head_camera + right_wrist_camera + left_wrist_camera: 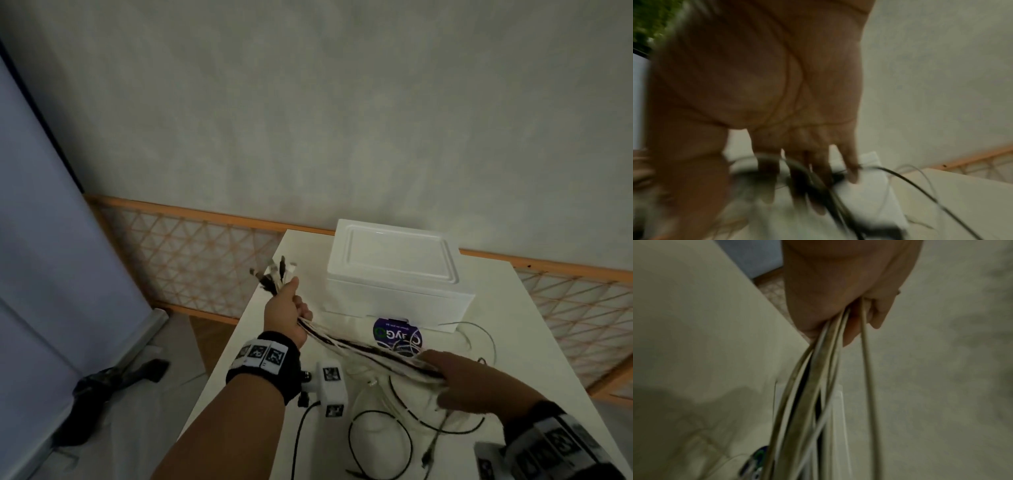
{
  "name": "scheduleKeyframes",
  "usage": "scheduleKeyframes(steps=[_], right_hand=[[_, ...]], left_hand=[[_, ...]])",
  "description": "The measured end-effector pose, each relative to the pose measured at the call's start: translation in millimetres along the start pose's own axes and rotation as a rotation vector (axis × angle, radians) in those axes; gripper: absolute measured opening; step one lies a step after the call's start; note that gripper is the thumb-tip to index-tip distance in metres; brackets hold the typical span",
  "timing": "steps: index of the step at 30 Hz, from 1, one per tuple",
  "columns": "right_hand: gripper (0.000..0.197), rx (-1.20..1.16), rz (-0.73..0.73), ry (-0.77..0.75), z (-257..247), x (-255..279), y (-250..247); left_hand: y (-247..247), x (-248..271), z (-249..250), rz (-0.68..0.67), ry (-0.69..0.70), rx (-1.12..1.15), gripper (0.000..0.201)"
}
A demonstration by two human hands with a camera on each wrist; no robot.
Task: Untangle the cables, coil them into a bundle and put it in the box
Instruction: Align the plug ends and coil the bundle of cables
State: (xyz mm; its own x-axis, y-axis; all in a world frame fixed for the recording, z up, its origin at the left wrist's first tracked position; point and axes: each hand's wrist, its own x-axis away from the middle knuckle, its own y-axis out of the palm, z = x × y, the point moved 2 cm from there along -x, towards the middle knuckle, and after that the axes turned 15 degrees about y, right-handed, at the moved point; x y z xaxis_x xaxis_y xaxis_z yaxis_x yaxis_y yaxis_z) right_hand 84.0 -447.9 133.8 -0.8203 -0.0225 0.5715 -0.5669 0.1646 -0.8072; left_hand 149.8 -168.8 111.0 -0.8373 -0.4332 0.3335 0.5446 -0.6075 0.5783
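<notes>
white and black strands: the cables (363,349) are running as one straightened bunch, long axis slanting from the left hand (286,315) down to the right hand (459,383).
plug ends: these are fanning out past the left fist, pointing up and away from the person.
left grip: the fingers are curling tightly round the bunch, and the left wrist view is showing pale cords (818,369) leaving the closed fist (838,288).
right grip: the fingers (768,186) are lying nearly straight over the bunch with the thumb under it; the view is blurring, so i cannot tell how firmly it is clasping.
loose tails: beyond the right hand, thin round cords are looping slack on the table (548,342), some black, some white.
box (394,270): white, smooth, rectangular with a recessed lid on, it is sitting beyond the bunch, apart from both hands.
round label (395,337): purple, lying under the bunch between the two grips.
</notes>
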Motion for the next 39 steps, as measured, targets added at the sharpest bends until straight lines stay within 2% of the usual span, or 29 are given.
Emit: scheduleKeyframes(steps=[1, 2, 6, 7, 9, 11, 13, 16, 19, 24, 28, 31, 34, 36, 39], right_hand=[[0.077, 0.017, -0.036, -0.023, -3, 0, -5], [0.087, -0.028, -0.018, -0.082, -13, 1, -14], [0.091, -0.507, 0.373, -0.309, -79, 15, -55], [0.095, -0.564, 0.41, -0.323, -96, 16, -61], [0.098, -0.687, 0.359, -0.326, -123, 10, -68], [0.079, -0.817, 0.334, -0.341, -139, 2, -70], [0.049, -0.807, 0.416, -0.397, -146, -1, -71], [0.029, -0.645, 0.509, -0.507, -152, -1, -66], [0.037, -0.48, 0.572, -0.568, -156, -4, -61], [0.026, -0.467, 0.526, -0.548, -154, -14, -49], [0.022, -0.527, 0.485, -0.501, -149, -21, -45], [0.02, -0.394, 0.41, -0.478, -149, -25, -44], [0.034, -0.131, 0.401, -0.407, -150, -31, -42], [0.038, -0.077, 0.383, -0.459, -151, -30, -42], [0.034, -0.17, 0.283, -0.624, -152, -25, -40]], left_hand=[[4, 5, -1, -0.051, 0.045, -0.072, 0.032], [8, 11, -2, -0.108, 0.094, -0.144, 0.032], [20, 40, -14, -0.369, 0.251, -0.363, 0.039], [23, 48, -17, -0.456, 0.279, -0.408, 0.04], [27, 66, -22, -0.634, 0.287, -0.47, 0.036], [29, 75, -23, -0.737, 0.221, -0.484, 0.023], [30, 77, -19, -0.782, 0.167, -0.504, 0.013], [28, 73, -14, -0.771, 0.182, -0.542, 0.011], [26, 73, -17, -0.705, 0.187, -0.508, 0.014], [26, 76, -26, -0.687, 0.182, -0.49, 0.015], [23, 72, -32, -0.604, 0.196, -0.501, 0.013], [19, 70, -37, -0.582, 0.165, -0.55, 0.022], [16, 71, -40, -0.6, 0.15, -0.597, 0.014], [18, 70, -39, -0.607, 0.164, -0.65, 0.008], [15, 62, -38, -0.563, 0.144, -0.685, 0.013]])
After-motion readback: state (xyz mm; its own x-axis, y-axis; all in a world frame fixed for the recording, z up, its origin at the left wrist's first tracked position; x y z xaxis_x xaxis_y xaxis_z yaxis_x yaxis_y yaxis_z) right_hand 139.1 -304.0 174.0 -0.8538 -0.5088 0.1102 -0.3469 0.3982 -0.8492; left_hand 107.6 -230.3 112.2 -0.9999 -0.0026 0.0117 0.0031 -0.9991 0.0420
